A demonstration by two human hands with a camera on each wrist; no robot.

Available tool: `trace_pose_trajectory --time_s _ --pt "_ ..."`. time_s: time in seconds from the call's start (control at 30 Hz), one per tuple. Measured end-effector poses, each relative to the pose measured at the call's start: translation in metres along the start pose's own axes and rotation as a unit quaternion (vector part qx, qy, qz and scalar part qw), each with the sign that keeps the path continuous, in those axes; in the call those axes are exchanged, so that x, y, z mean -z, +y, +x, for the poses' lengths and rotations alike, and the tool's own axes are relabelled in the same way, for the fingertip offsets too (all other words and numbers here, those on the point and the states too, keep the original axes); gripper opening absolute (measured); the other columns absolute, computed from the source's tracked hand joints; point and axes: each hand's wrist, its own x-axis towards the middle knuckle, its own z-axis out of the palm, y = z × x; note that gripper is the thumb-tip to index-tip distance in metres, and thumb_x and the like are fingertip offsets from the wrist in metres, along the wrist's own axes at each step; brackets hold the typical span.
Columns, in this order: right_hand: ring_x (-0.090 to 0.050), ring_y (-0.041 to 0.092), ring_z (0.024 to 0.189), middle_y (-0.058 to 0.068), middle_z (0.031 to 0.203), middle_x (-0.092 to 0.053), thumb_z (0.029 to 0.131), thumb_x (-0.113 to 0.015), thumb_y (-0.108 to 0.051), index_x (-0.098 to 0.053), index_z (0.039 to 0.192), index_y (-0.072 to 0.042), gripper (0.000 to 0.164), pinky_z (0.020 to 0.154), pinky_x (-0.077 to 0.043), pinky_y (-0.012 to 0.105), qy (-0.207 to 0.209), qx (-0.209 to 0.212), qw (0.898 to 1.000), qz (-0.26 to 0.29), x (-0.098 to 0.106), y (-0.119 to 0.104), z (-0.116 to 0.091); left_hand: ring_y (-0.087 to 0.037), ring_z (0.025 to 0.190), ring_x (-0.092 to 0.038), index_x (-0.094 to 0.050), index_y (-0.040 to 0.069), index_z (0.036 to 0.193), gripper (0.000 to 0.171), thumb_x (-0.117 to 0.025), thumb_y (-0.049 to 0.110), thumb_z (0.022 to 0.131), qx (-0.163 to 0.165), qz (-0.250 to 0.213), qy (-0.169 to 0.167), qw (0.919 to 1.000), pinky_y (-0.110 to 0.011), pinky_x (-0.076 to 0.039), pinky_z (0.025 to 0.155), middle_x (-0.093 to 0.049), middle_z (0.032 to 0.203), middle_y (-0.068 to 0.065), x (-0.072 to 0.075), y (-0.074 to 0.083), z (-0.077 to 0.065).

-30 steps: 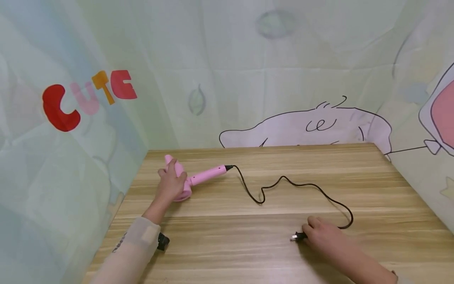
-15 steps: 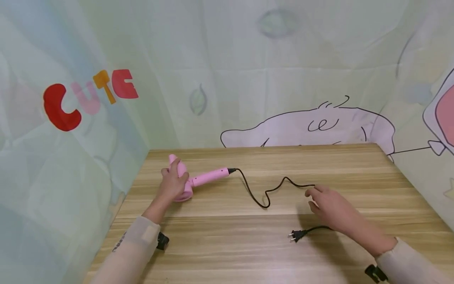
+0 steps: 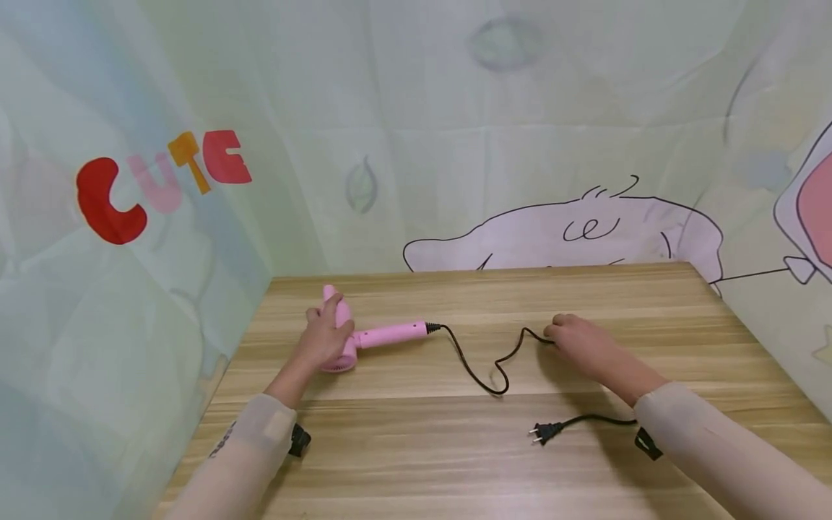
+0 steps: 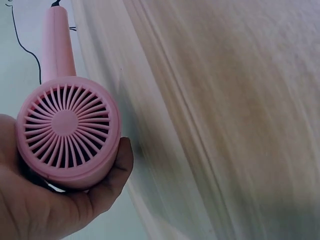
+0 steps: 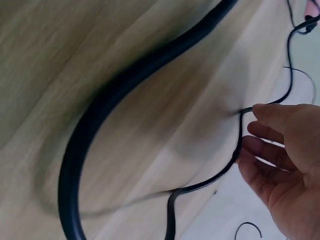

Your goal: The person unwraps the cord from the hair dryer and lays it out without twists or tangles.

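Note:
A pink hair dryer (image 3: 393, 334) lies at the left of the table, its handle turned to the right. My left hand (image 3: 318, 339) grips its head, thumb and fingers around either side; the round slotted grille (image 4: 65, 122) faces the left wrist camera. From the handle's end a black power cord (image 3: 598, 416) winds rightward over the wood. My right hand (image 3: 581, 347) pinches that cord between thumb and index finger, the other fingers loosely curled. Nearer the front lies the two-pin plug (image 3: 546, 432), untouched. The sleeve hides part of the cord.
The wood-grain table (image 3: 416, 462) meets a printed fabric backdrop (image 3: 429, 159) at its back edge and sides. Under the left sleeve a black wrist device (image 3: 299, 440) shows, and another black device (image 3: 647, 443) sits under the right one.
My right hand has let go of the plug, moved toward the back and pinched the cord midway. The hair dryer has shifted slightly right with my left hand, and the cord's bend has moved.

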Motion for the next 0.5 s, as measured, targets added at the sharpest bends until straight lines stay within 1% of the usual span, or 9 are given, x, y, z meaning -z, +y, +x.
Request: trace_pose_trajectory --time_s 0.13,0.2,0.3,0.43,0.5 --pt "-0.058 0.019 0.071 0.002 0.078 -0.058 0.087 -0.077 -0.008 -0.072 0.087 -0.005 0.006 0.063 -0.053 0.035 -0.024 0.005 1.0 -0.019 -0.005 0.004 0.006 -0.047 0.103 -0.058 -0.012 0.019 0.163 0.07 -0.045 0.034 0.103 -0.007 0.005 -0.005 1.0 -0.045 -0.056 0.072 -0.022 0.146 -0.038 -0.001 0.001 0.0" --pt "-0.057 0.018 0.068 0.002 0.075 -0.057 0.086 -0.077 -0.005 -0.071 0.083 -0.006 0.007 0.061 -0.052 0.034 -0.027 0.012 0.999 -0.032 -0.006 0.005 0.007 -0.046 0.103 -0.058 -0.013 0.018 0.163 0.07 -0.045 0.034 0.103 -0.008 0.009 -0.004 0.9999 -0.047 -0.056 0.075 -0.023 0.146 -0.038 -0.002 0.0 0.0" --pt "-0.056 0.018 0.064 0.003 0.071 -0.056 0.084 -0.077 -0.001 -0.068 0.076 -0.007 0.013 0.058 -0.051 0.034 -0.028 0.012 0.999 -0.043 -0.006 0.008 0.008 -0.046 0.103 -0.058 -0.013 0.018 0.163 0.07 -0.045 0.035 0.103 -0.008 0.009 -0.005 0.9999 -0.046 -0.055 0.074 -0.023 0.146 -0.038 -0.002 0.0 0.0" --pt "-0.059 0.021 0.064 0.005 0.07 -0.058 0.086 -0.074 0.0 -0.064 0.072 -0.008 0.018 0.057 -0.052 0.037 -0.037 -0.014 0.998 -0.054 -0.005 0.019 0.005 -0.049 0.107 -0.057 -0.013 0.02 0.163 0.069 -0.045 0.035 0.104 -0.009 0.001 -0.004 1.0 -0.045 -0.057 0.072 -0.023 0.147 -0.037 0.0 -0.002 0.001" --pt "-0.061 0.024 0.066 0.006 0.071 -0.061 0.086 -0.074 0.0 -0.064 0.072 -0.007 0.018 0.057 -0.052 0.038 -0.041 -0.031 0.997 -0.058 -0.006 0.027 0.003 -0.051 0.11 -0.056 -0.013 0.02 0.163 0.069 -0.045 0.035 0.104 -0.014 -0.001 0.0 0.9999 -0.048 -0.057 0.076 -0.023 0.147 -0.037 0.001 -0.003 0.001"
